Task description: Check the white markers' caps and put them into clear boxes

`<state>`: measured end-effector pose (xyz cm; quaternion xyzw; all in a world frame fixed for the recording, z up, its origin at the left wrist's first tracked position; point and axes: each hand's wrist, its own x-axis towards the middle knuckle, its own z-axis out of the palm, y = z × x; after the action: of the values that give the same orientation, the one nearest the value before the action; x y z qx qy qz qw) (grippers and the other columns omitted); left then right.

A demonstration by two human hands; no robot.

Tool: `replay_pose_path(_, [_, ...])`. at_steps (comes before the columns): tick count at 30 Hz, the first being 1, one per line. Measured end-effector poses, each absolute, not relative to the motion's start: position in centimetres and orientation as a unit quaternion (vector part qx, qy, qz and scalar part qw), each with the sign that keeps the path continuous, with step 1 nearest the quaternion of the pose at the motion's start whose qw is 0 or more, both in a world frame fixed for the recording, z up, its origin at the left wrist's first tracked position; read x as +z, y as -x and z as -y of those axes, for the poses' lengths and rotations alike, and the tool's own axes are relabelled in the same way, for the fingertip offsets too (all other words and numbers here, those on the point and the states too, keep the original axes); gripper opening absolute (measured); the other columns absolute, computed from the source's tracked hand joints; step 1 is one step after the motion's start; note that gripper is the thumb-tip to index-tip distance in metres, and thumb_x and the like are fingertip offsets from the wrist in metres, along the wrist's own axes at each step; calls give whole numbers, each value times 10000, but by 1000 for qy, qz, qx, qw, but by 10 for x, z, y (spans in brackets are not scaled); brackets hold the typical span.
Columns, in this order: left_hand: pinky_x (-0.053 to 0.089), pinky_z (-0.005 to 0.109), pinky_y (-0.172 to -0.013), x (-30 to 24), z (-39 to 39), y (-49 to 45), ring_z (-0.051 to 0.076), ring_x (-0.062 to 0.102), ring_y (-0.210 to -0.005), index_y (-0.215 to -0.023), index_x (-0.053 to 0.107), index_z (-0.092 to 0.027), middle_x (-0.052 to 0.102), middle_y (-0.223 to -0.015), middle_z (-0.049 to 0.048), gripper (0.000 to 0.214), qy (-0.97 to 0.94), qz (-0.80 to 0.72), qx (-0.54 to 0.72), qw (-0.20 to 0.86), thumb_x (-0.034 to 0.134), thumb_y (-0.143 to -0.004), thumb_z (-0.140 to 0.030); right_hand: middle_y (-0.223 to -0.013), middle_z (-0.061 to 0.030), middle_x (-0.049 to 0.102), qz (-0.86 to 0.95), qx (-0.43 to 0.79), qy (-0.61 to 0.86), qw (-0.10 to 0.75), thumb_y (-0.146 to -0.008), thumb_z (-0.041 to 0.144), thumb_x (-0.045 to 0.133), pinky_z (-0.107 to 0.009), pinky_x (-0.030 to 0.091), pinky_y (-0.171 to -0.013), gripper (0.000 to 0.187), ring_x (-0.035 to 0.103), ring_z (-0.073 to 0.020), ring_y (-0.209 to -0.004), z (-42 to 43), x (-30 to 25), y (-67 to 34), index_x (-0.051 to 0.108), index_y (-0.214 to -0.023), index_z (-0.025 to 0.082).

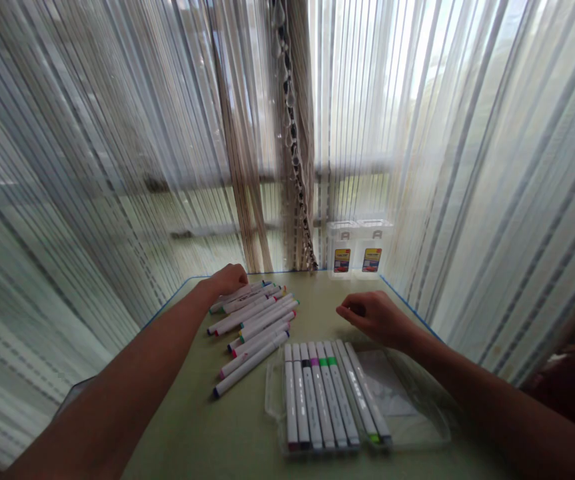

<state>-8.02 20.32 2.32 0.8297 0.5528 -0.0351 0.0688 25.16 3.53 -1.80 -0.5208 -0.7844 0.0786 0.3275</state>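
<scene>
My left hand [228, 279] reaches to the far end of a loose pile of white markers [257, 320] on the table, its fingers curled over the top ones. Whether it grips one I cannot tell. My right hand [374, 316] hovers, loosely closed, just beyond a clear plastic case [417, 413]. Several white markers with coloured bands [330, 393] lie side by side in the left part of that case. Nothing shows between the right hand's fingers.
Two clear plastic boxes [360, 250] with yellow and red labels stand at the table's far edge. Sheer striped curtains hang close on the left, back and right. The pale green table [202, 427] has a blue edge.
</scene>
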Motion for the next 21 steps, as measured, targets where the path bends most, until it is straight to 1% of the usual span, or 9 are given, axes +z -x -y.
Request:
replay_pose_path(7, [551, 449, -880, 21, -199, 81, 239, 631, -1059, -1255, 580, -167, 604, -1258, 109, 356, -815, -578, -10, 38, 604, -942, -336, -525, 11, 536, 782, 96, 522, 327, -880, 312, 573, -249, 275, -525, 312, 415, -94, -502, -34, -16, -250, 727, -689, 120])
replay_pose_path(11, [550, 450, -882, 36, -195, 81, 240, 630, -1061, -1257, 579, -168, 603, -1261, 109, 357, -802, -594, 53, 43, 604, -942, -335, -521, 11, 535, 781, 98, 519, 335, -880, 320, 572, -252, 273, -523, 317, 416, -96, -499, -35, -16, -251, 725, -689, 119])
replay_pose_path(14, [548, 447, -882, 52, -187, 73, 236, 631, -1054, -1234, 591, -166, 610, -1245, 105, 338, -796, -586, 128, 80, 605, -941, -334, -520, 8, 540, 781, 98, 516, 339, -879, 320, 571, -253, 275, -521, 319, 421, -99, -498, -34, -15, -251, 718, -679, 120])
replay_pose_path(15, [545, 440, -879, 56, -182, 68, 233, 633, -1041, -1198, 609, -159, 624, -1216, 99, 315, -794, -579, 158, 98, 610, -937, -336, -519, 8, 541, 780, 98, 516, 340, -878, 321, 570, -253, 277, -521, 320, 422, -99, -498, -34, -15, -251, 715, -674, 121])
replay_pose_path(16, [536, 428, -872, 58, -176, 62, 228, 634, -1018, -1109, 640, -143, 649, -1148, 90, 265, -789, -571, 192, 120, 632, -918, -327, -519, 7, 542, 779, 99, 516, 341, -878, 323, 570, -253, 279, -520, 322, 424, -100, -498, -34, -15, -251, 712, -670, 122])
replay_pose_path(18, [512, 345, -819, 59, -159, 47, 227, 640, -937, -915, 677, -135, 690, -964, 78, 220, -779, -542, 261, 178, 679, -851, -345, -523, 4, 549, 778, 102, 515, 345, -881, 331, 567, -253, 288, -522, 328, 430, -103, -500, -33, -15, -251, 709, -670, 124])
replay_pose_path(21, [473, 281, -636, 48, -124, 20, 161, 606, -684, -842, 653, -139, 666, -767, 39, 329, -759, -471, 330, 305, 678, -791, -463, -534, -2, 560, 775, 108, 509, 359, -894, 353, 553, -251, 306, -523, 349, 437, -107, -505, -32, -14, -249, 697, -673, 125])
